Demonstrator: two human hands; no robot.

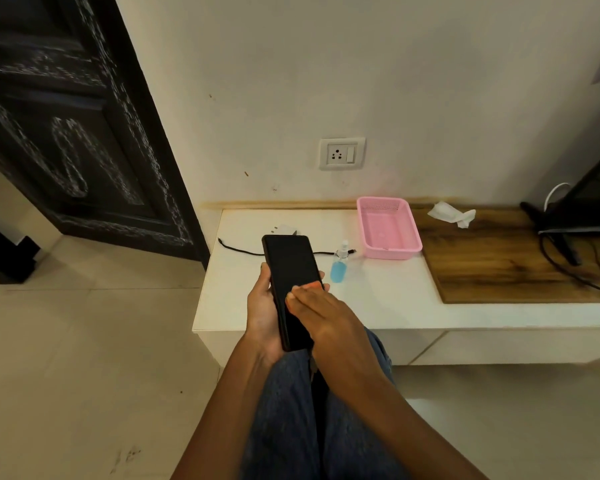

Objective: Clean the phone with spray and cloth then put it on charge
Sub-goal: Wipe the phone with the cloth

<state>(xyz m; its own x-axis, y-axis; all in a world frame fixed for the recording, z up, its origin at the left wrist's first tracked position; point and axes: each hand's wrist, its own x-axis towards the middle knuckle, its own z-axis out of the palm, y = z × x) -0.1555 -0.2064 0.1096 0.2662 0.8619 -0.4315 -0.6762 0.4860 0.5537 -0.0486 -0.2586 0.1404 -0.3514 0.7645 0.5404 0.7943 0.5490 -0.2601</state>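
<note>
My left hand grips a black phone from the left side, dark screen facing up, above the front edge of a low white table. My right hand lies flat on the lower half of the screen and presses a small orange cloth against it; only the cloth's edge shows past my fingertips. A small spray bottle with blue liquid stands on the table just right of the phone. A black charging cable lies behind the phone, beside a white charger block.
A wall socket sits above the table. An empty pink basket stands at the back, with a crumpled white tissue to its right on a wooden board. A black stand and cables are at the far right. A dark door is on the left.
</note>
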